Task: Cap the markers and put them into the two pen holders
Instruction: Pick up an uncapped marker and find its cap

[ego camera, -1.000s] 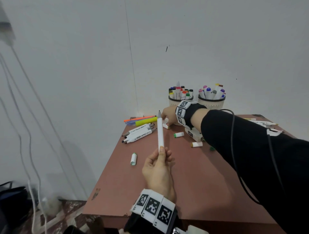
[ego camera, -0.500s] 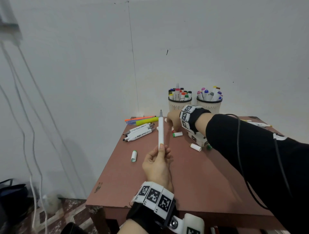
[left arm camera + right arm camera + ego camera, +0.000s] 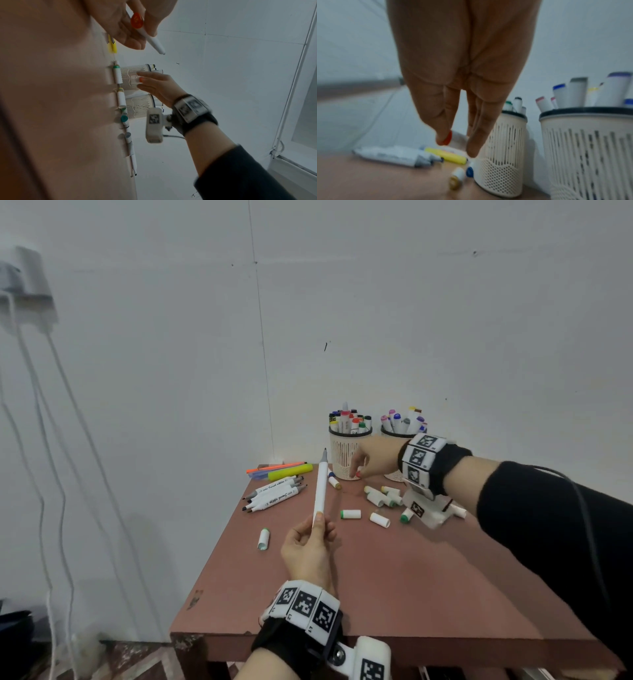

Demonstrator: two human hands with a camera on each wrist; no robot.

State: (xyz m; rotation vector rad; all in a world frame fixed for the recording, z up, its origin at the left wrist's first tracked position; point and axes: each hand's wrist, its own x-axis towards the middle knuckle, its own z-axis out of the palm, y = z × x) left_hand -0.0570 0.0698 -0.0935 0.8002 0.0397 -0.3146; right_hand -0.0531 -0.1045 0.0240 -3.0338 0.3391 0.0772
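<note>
My left hand [image 3: 318, 522] grips the lower end of a white marker [image 3: 321, 487] and holds it upright over the table, its grey tip bare at the top. My right hand [image 3: 357, 471] hovers in front of the left pen holder [image 3: 342, 455], thumb and fingers pinched on what looks like a small white cap [image 3: 137, 79], mostly hidden. The right pen holder [image 3: 390, 433] stands beside it. Both holders are full of capped markers. Several loose caps [image 3: 350, 514] lie on the table below my right wrist.
Three uncapped white markers [image 3: 274, 496], a yellow highlighter [image 3: 290, 474] and an orange pen [image 3: 274, 468] lie at the far left of the brown table [image 3: 394, 594]. One cap [image 3: 263, 539] lies near the left edge. Cables hang at the left wall.
My right hand has lifted off the table by the caps and now hangs in front of the left holder. The left hand still holds the marker upright.
</note>
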